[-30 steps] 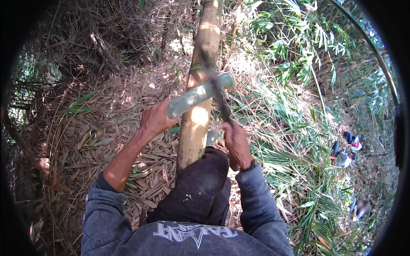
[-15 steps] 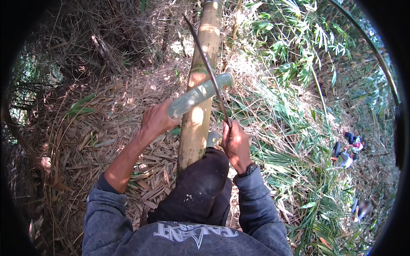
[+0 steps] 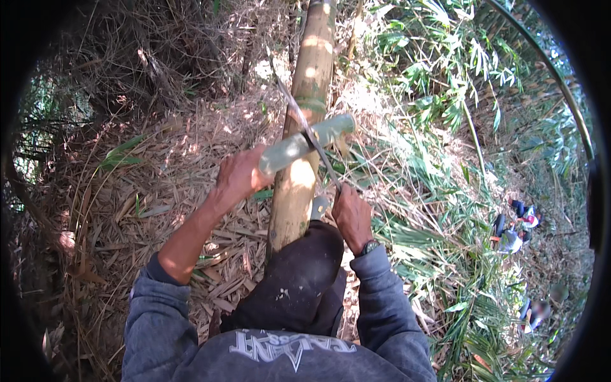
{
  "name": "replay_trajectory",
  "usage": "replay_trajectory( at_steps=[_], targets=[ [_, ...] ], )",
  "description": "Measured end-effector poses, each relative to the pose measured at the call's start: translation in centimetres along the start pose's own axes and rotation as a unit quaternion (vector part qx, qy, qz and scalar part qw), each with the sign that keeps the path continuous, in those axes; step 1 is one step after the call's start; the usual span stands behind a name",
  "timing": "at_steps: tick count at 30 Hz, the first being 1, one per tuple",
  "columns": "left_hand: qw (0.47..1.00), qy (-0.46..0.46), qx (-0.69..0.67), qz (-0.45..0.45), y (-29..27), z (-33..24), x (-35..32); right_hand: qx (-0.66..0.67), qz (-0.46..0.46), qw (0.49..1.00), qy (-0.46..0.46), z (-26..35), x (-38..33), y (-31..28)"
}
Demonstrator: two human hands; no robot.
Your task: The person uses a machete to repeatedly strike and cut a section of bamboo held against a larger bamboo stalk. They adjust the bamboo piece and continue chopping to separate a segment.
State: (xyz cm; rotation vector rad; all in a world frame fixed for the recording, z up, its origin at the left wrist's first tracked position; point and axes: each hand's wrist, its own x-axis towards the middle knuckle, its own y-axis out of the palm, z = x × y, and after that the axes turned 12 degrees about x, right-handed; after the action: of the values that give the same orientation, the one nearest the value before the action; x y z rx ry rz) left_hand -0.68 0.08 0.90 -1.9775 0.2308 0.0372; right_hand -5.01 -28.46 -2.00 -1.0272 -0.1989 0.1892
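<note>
My left hand (image 3: 245, 173) is closed round the near left end of a short green bamboo section (image 3: 284, 155). The section lies slanted across a thick, yellowish bamboo pole (image 3: 313, 70), its other end pointing up to the right. In my right hand (image 3: 353, 216) is the grip of a machete (image 3: 328, 167), hidden by the fingers. Its long, thin blade, seen nearly edge-on, crosses the green section near the middle and appears to touch it. The blade's tip points away to the upper left, beyond the pole.
My dark-trousered knee (image 3: 299, 264) is at the pole's near end, beside a greyish cut bamboo end (image 3: 320, 207). Dry leaves (image 3: 172, 191) cover the ground to the left. Green leafy branches (image 3: 439, 70) stand at right, with people (image 3: 515, 229) farther off.
The blade has swung down and leftward, its tip now lower. The green section and my left hand have shifted slightly right. My right hand stays closed on the grip, almost in place.
</note>
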Motion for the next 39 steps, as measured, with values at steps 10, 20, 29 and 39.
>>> replay_trajectory(
  at_steps=[10, 20, 29, 39],
  targets=[
    [0.864, -0.079, -0.413, 0.279, 0.3, 5.2, 2.9, 0.505, -0.051, 0.824, 0.252, 3.7, -2.0, -6.4],
    [0.834, -0.081, -0.451, 0.308, 0.9, 7.4, 3.8, 0.404, -0.04, 0.89, 0.209, 1.0, -5.6, -4.9],
    [0.998, -0.055, 0.006, 0.042, -0.5, 0.0, 0.0, 0.175, -0.104, 0.979, -0.024, 1.9, -3.0, -2.6],
    [1.0, -0.013, 0.007, -0.019, 0.3, 0.6, -0.7, 0.158, -0.143, 0.97, -0.114, 5.8, -0.4, -3.1]
  ],
)
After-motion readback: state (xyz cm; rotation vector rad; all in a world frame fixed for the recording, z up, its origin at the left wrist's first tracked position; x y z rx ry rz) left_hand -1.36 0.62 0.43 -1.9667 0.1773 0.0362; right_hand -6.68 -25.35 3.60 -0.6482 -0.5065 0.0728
